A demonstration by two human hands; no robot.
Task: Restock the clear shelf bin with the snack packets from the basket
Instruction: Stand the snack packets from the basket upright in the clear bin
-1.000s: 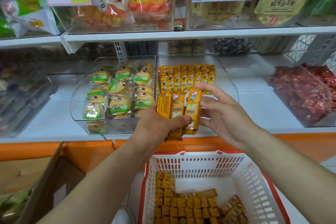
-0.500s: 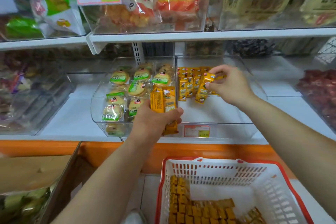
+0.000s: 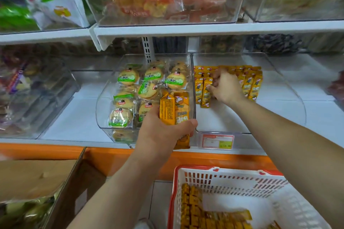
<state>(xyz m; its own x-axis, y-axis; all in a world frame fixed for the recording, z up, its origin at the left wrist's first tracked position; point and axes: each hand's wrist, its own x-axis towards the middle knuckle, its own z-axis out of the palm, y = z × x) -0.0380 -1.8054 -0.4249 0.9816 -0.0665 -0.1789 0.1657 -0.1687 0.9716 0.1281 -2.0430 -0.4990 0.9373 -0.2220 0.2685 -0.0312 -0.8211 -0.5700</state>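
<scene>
Left hand [image 3: 163,132] clamped round a bunch of orange snack packets [image 3: 175,109], up against the cookie bin [image 3: 104,102]. Right hand [image 3: 226,87] deep in the clear shelf bin [image 3: 290,87], fingers curled on a front-row packet [image 3: 205,92]. Basket [image 3: 232,178] below holds spare packets [image 3: 195,208].

A single wide-angle view, worn on the person's head, looks forward and down at shop shelving from close in front; the clear shelf bin [image 3: 232,117] sits near mid-frame, seen from slightly above; the white upper shelf [image 3: 204,28] crosses the top third; nearest the camera, the red-rimmed basket [image 3: 232,180] is cut by the bottom edge at lower right, with a cardboard box [image 3: 33,176] at lower left; the margins are blurred.
</scene>
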